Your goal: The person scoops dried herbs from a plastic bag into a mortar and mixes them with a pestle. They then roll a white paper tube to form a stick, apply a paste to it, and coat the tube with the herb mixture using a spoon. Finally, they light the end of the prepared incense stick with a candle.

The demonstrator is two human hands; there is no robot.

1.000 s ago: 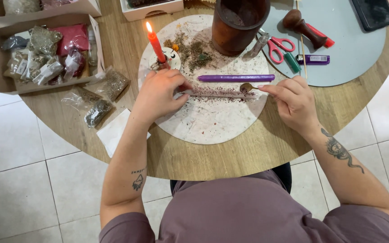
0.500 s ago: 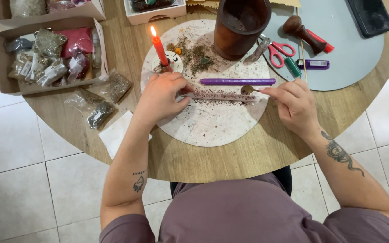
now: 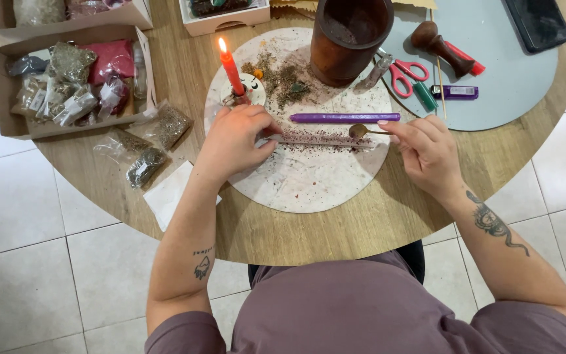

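Left hand [image 3: 234, 141], centre of frame: fingers curled over the left end of a powder-coated candle [image 3: 322, 139] lying flat on the round pale board [image 3: 296, 190].
Right hand [image 3: 424, 147], right of centre: thumb and forefinger pinched on a small spoon [image 3: 365, 131], bowl just above the coated candle's right end.
Purple candle [image 3: 345, 118]: parallel, just above.
Lit red candle [image 3: 230, 69]: upright, upper centre-left.
Brown mortar [image 3: 348, 36]: top centre.
Scissors [image 3: 404, 72] and lighter [image 3: 456, 92]: upper right.
Box of herb packets [image 3: 67, 82]: upper left.
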